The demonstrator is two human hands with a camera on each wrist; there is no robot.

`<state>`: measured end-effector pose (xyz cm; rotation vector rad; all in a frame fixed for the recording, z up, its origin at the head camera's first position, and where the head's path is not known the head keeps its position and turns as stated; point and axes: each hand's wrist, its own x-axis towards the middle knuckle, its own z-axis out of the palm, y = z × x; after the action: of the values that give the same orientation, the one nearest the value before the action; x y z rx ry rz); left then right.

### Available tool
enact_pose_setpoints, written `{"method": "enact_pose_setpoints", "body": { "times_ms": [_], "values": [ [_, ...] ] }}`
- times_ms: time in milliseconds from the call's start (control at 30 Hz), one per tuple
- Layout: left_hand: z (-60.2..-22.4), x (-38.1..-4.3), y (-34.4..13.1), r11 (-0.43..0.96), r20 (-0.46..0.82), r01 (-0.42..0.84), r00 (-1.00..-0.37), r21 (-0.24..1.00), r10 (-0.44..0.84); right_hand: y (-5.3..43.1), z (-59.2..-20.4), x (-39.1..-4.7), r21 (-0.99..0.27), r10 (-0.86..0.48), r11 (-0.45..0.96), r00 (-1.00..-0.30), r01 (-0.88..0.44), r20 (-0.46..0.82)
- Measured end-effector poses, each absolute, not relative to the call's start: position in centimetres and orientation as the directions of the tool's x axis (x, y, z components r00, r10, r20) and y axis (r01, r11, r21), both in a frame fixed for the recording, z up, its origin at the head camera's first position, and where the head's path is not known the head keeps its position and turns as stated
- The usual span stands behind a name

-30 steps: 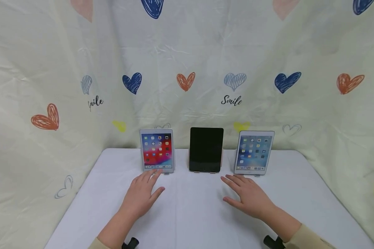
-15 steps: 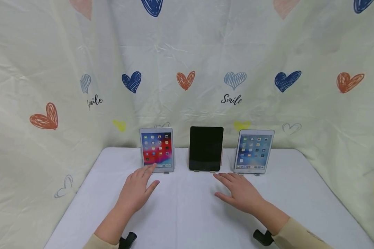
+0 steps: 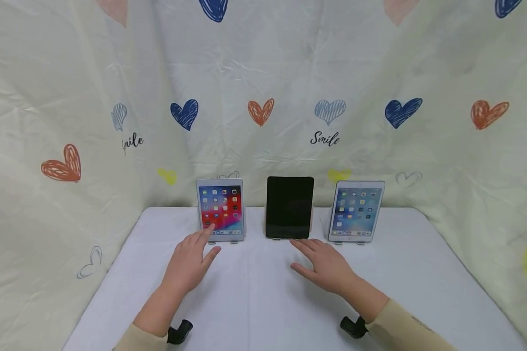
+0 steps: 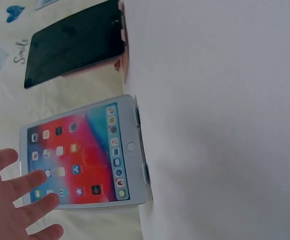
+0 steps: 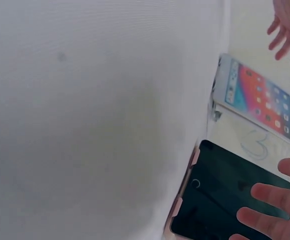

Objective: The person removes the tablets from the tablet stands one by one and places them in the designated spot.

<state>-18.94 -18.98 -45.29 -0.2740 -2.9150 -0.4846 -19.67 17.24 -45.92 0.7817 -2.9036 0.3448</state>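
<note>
Three tablets lean on small stands in a row along the back of the table. The left white tablet [image 3: 221, 209] shows a red and blue home screen with app icons. A black tablet [image 3: 290, 207] with a dark screen stands in the middle, on a pink stand [image 5: 177, 206]. On the right is another white tablet [image 3: 356, 210] with a blue home screen. My left hand [image 3: 186, 261] hovers before the left tablet, fingers spread, holding nothing. In front of the black tablet my right hand [image 3: 327, 265] is held out with straight, spread fingers, also holding nothing.
A white cloth covers the table [image 3: 263, 302]. Behind it hangs a pale curtain [image 3: 290, 63] printed with hearts and "Smile". A black wrist mount [image 3: 180, 332] sits at the left wrist and another black mount [image 3: 353, 327] at the right.
My right hand has moved left, from near the right tablet to in front of the black one. My left hand has shifted slightly left and up. The tablets stay put.
</note>
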Motion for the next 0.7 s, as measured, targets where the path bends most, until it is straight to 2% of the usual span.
{"method": "enact_pose_setpoints", "body": {
  "times_ms": [700],
  "values": [
    [-45.6,-20.2,-20.7,0.921,0.200,0.164,-0.975,0.353,0.097,13.4,-45.6,-21.1,-0.245,-0.450,0.846,-0.881,-0.473,0.145]
  ]
}}
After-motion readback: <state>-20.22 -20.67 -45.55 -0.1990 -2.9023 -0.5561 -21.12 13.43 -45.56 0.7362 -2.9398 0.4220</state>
